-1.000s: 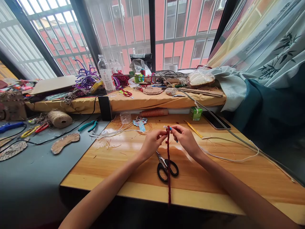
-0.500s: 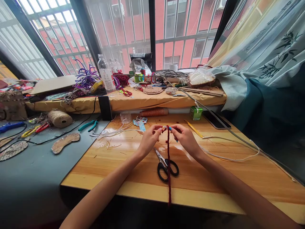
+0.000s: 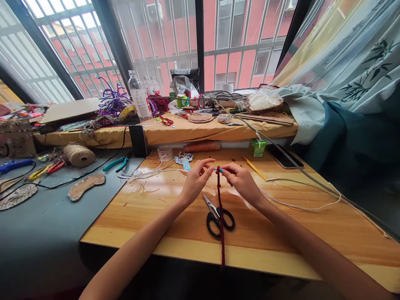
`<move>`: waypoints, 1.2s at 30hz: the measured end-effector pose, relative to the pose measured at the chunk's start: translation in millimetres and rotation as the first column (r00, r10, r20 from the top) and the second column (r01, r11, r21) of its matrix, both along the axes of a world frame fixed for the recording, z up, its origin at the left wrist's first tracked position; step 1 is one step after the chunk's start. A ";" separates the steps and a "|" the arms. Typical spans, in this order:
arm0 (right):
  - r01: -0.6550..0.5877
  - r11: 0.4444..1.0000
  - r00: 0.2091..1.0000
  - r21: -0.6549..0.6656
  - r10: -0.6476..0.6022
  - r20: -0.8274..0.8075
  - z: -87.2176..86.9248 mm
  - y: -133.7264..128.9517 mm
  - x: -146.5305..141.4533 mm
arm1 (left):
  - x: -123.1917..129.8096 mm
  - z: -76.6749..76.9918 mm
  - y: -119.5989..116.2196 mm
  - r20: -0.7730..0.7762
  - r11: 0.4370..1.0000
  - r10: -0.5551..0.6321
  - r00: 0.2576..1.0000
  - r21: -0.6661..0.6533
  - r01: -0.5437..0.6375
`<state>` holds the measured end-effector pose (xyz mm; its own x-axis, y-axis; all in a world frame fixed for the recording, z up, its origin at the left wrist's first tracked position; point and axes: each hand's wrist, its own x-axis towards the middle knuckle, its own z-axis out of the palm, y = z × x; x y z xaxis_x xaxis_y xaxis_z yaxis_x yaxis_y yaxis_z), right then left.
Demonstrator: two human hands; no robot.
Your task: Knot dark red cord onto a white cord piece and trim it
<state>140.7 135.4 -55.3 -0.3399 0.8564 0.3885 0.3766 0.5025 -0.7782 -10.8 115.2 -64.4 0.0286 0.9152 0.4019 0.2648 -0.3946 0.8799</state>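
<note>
I see right hand (image 3: 240,180) pinch dark red yarn (image 3: 219,194) near top, between hands, maybe so tail hangs free; left hand (image 3: 196,180) close, can't tell if gripping; black-handled scissors (image 3: 214,210) under yarn, likely for easy reach

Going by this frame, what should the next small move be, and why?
Probably have the right hand turn the dark red yarn once around the pale strand at the fingertips, with the left hand steadying it: both hands' fingertips are close together at the yarn's upper end, and its long tail hangs loose in front of the scissors.
</note>
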 end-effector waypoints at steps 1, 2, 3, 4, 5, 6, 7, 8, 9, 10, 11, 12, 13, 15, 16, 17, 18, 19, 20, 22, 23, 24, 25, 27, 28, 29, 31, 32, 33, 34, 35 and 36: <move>0.002 1.000 1.000 0.024 -0.003 0.012 -0.3 -0.2 -0.2 | 0.0 0.5 -0.3 -0.050 0.999 0.012 0.999 0.030 -0.010; 0.008 0.999 1.000 0.053 -0.009 0.023 -0.7 -0.4 -0.4 | 0.2 0.6 -0.3 -0.100 0.998 0.021 0.995 0.057 -0.016; 0.013 0.996 0.999 0.085 -0.016 0.035 -1.1 -0.5 -0.5 | 0.6 0.3 -0.2 -0.145 0.997 0.028 0.989 0.076 -0.017; 0.019 0.993 0.998 0.119 -0.025 0.050 -1.6 -0.5 -0.7 | 1.1 -0.3 0.0 -0.188 0.996 0.031 0.982 0.087 -0.014; 0.021 0.988 0.997 0.155 -0.032 0.066 -2.2 -0.5 -0.8 | 1.5 -1.1 0.3 -0.226 0.995 0.032 0.974 0.094 -0.011; 0.019 0.981 0.996 0.191 -0.036 0.086 -2.9 -0.5 -0.9 | 1.9 -2.0 0.6 -0.257 0.995 0.033 0.966 0.099 -0.008; 0.014 0.974 0.993 0.224 -0.039 0.107 -3.7 -0.5 -1.0 | 2.2 -3.0 0.9 -0.280 0.995 0.035 0.959 0.104 -0.006; 0.008 0.968 0.991 0.253 -0.041 0.126 -4.5 -0.6 -1.1 | 2.3 -3.9 1.1 -0.296 0.994 0.038 0.954 0.110 -0.005; 0.002 0.961 0.989 0.275 -0.043 0.141 -5.2 -0.7 -1.2 | 2.3 -4.6 1.3 -0.305 0.993 0.042 0.951 0.116 -0.007; 0.000 0.956 0.988 0.293 -0.046 0.150 -5.8 -0.8 -1.3 | 2.1 -5.1 1.5 -0.307 0.993 0.047 0.951 0.121 -0.010; -0.001 0.953 0.987 0.303 -0.049 0.156 -6.2 -1.0 -1.3 | 1.9 -5.5 1.8 -0.303 0.992 0.051 0.951 0.122 -0.014; 0.002 0.951 0.986 0.308 -0.053 0.158 -6.4 -1.1 -1.3 | 1.6 -5.6 2.1 -0.296 0.993 0.052 0.954 0.119 -0.018; 0.007 0.951 0.986 0.308 -0.058 0.156 -6.2 -1.3 -1.3 | 1.4 -5.7 2.4 -0.286 0.994 0.049 0.957 0.109 -0.019; 0.018 0.956 0.987 0.293 -0.064 0.148 -5.2 -1.5 -1.3 | 1.2 -5.8 3.1 -0.258 0.998 0.029 0.966 0.068 -0.012; 0.026 0.960 0.988 0.277 -0.068 0.140 -4.4 -1.7 -1.3 | 1.2 -6.0 3.6 -0.241 0.999 0.014 0.971 0.038 -0.005; 0.035 0.966 0.989 0.257 -0.070 0.131 -3.6 -1.8 -1.3 | 1.2 -6.3 4.1 -0.219 1.000 -0.003 0.976 0.005 0.004; 0.042 0.971 0.990 0.234 -0.072 0.120 -2.9 -2.0 -1.4 | 1.3 -6.9 4.7 -0.192 1.000 -0.021 0.981 -0.024 0.017; 0.047 0.976 0.991 0.213 -0.072 0.110 -2.3 -2.2 -1.4 | 1.4 -7.7 5.2 -0.160 0.998 -0.040 0.986 -0.047 0.032; 0.050 0.979 0.992 0.197 -0.071 0.101 -1.9 -2.3 -1.5 | 1.5 -8.7 5.8 -0.125 0.997 -0.056 0.991 -0.064 0.048; 0.041 0.982 0.994 0.184 -0.059 0.093 -1.3 -2.2 -1.4 | 1.6 -10.6 6.7 -0.070 0.993 -0.088 0.994 -0.084 0.082; 0.029 0.982 0.995 0.184 -0.047 0.093 -1.2 -2.0 -1.2 | 1.6 -11.3 7.0 -0.056 0.992 -0.097 0.994 -0.089 0.092; 0.013 0.983 0.995 0.184 -0.031 0.096 -1.1 -1.9 -1.0 | 1.5 -11.8 7.2 -0.050 0.991 -0.102 0.994 -0.092 0.097; -0.006 0.983 0.995 0.182 -0.013 0.102 -1.0 -1.7 -0.8 | 1.4 -12.0 7.3 -0.052 0.991 -0.102 0.993 -0.093 0.097; -0.039 0.985 0.994 0.170 0.021 0.106 -0.6 -1.4 -0.2 | 1.2 -11.7 7.1 -0.057 0.992 -0.099 0.993 -0.090 0.094; -0.051 0.986 0.994 0.159 0.034 0.104 -0.3 -1.5 0.1 | 1.1 -11.4 7.0 -0.061 0.992 -0.099 0.993 -0.087 0.093; -0.060 0.988 0.994 0.144 0.046 0.098 0.0 -1.5 0.4 | 1.0 -11.1 6.8 -0.066 0.992 -0.098 0.993 -0.084 0.093; -0.067 0.991 0.995 0.116 0.058 0.080 0.8 -1.7 0.8 | 0.8 -10.4 6.6 -0.084 0.993 -0.095 0.992 -0.079 0.089; -0.065 0.992 0.996 0.107 0.058 0.073 1.1 -1.7 1.0 | 0.8 -10.1 6.5 -0.098 0.993 -0.093 0.991 -0.077 0.085; -0.060 0.993 0.996 0.103 0.053 0.069 1.5 -1.6 1.2 | 0.9 -9.6 6.2 -0.114 0.994 -0.089 0.989 -0.075 0.081; -0.051 0.993 0.997 0.106 0.044 0.067 1.8 -1.4 1.3 | 1.1 -9.0 5.9 -0.131 0.994 -0.085 0.988 -0.074 0.075; -0.039 0.993 0.997 0.111 0.032 0.066 2.1 -1.1 1.4 | 1.4 -8.3 5.4 -0.148 0.995 -0.079 0.986 -0.075 0.069; -0.027 0.993 0.998 0.117 0.020 0.067 2.2 -0.8 1.5 | 1.7 -7.5 4.9 -0.163 0.995 -0.073 0.984 -0.076 0.062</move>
